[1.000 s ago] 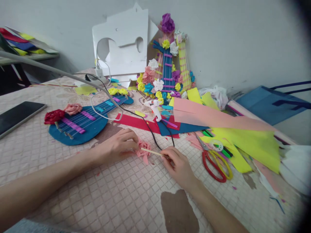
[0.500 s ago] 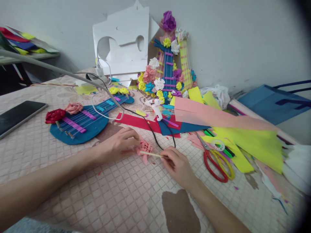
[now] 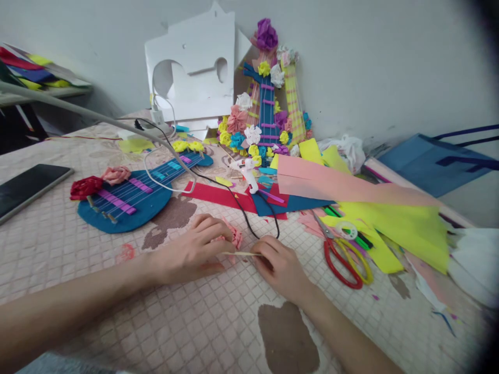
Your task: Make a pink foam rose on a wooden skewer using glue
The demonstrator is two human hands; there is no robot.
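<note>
A thin pale stick lies level between my hands. Its right end is pinched in the closed fingers of my right hand. My left hand is at the stick's other end, its fingers bent and its thumb standing apart below them; I see no firm grip there. Behind those fingers sits a pink crepe-paper flower, partly covered by them, with a strip of pink paper hanging toward me.
A blue paper guitar with paper roses lies at left, near a phone. Beyond my hands are a white glue gun and its black cord. Scissors and yellow paper lie to the right. Flower-covered guitars lean on the wall.
My left hand has come lower and closer to the stick, its thumb now below the stick's left end and its fingers hiding more of the pink flower. My right hand keeps its pinch.
</note>
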